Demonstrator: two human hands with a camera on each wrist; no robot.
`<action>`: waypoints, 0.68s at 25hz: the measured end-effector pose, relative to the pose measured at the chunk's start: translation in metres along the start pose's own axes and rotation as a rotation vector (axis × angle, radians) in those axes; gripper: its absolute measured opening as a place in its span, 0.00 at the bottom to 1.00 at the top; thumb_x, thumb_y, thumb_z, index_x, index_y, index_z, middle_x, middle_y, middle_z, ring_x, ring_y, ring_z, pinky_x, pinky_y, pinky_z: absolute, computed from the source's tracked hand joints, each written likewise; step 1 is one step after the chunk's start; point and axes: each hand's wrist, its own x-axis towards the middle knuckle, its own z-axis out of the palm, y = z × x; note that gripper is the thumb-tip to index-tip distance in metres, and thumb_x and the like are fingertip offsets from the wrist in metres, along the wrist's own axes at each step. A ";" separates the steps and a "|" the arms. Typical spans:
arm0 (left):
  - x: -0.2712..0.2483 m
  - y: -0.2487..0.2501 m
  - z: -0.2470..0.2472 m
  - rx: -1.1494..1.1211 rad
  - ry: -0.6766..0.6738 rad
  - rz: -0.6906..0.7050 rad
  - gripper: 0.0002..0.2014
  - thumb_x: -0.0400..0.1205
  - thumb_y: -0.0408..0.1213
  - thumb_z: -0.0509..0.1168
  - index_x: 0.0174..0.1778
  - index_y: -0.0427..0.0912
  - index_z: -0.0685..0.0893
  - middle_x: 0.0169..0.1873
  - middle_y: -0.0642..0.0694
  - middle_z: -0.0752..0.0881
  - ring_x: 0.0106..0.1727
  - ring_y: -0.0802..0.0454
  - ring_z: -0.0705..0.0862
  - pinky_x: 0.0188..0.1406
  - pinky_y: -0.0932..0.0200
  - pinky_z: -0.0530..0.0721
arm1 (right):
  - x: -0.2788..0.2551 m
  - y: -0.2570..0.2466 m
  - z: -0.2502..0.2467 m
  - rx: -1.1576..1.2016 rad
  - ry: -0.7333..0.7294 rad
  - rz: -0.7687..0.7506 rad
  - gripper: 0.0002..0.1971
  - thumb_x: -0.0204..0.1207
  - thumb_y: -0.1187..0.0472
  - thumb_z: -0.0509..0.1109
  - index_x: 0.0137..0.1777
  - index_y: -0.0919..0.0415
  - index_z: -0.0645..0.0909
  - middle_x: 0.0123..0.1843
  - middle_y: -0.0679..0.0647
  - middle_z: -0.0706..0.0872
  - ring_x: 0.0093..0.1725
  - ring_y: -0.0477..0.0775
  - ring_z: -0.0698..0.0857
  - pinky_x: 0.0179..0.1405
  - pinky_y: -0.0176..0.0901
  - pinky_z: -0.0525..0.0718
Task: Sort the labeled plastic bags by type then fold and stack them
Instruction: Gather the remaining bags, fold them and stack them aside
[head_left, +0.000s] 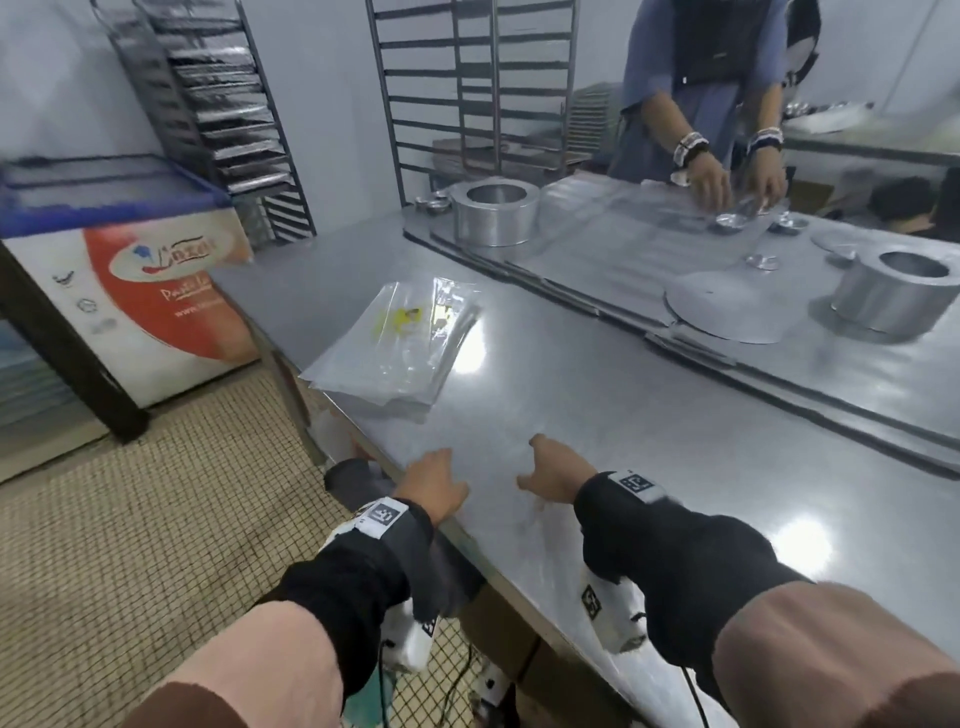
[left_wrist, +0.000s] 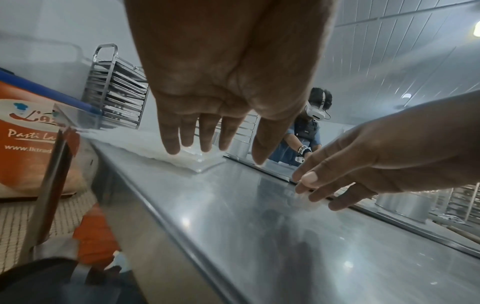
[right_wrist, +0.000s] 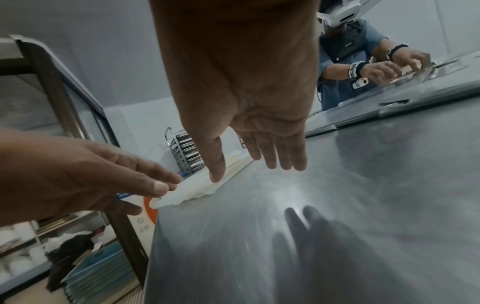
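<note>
bags (head_left: 395, 343) stacked flat — long axis running away, leftward

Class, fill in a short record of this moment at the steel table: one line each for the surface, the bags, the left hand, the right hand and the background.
surface: steel table, shiny, glare spots
bags: stack of clear plastic bags near the table's left edge, a yellow label on top
left hand: left hand at the table's near edge, fingers straight, holding nothing
right hand: right hand over the table, fingers relaxed, holding nothing
background: second person handling metal tins at the far side; round metal moulds; tray racks; chest freezer at left
</note>
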 end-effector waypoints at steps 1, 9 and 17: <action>0.014 -0.005 -0.008 0.003 0.023 0.013 0.25 0.83 0.39 0.61 0.75 0.34 0.66 0.74 0.36 0.70 0.75 0.41 0.68 0.73 0.57 0.64 | 0.015 -0.009 -0.002 0.013 0.008 0.000 0.30 0.80 0.55 0.66 0.76 0.68 0.61 0.75 0.64 0.71 0.73 0.63 0.72 0.68 0.47 0.72; 0.137 -0.052 -0.098 -0.080 0.121 0.103 0.29 0.84 0.43 0.60 0.80 0.37 0.61 0.79 0.39 0.64 0.79 0.43 0.62 0.76 0.56 0.58 | 0.144 -0.098 -0.029 0.269 0.078 0.096 0.33 0.79 0.53 0.68 0.76 0.70 0.61 0.75 0.65 0.71 0.73 0.62 0.72 0.66 0.45 0.71; 0.257 -0.122 -0.146 -0.189 0.135 -0.031 0.39 0.80 0.60 0.61 0.78 0.35 0.64 0.77 0.36 0.67 0.78 0.41 0.65 0.76 0.52 0.62 | 0.257 -0.131 -0.018 0.758 0.150 0.367 0.19 0.75 0.51 0.73 0.44 0.66 0.71 0.31 0.52 0.70 0.28 0.48 0.69 0.27 0.39 0.67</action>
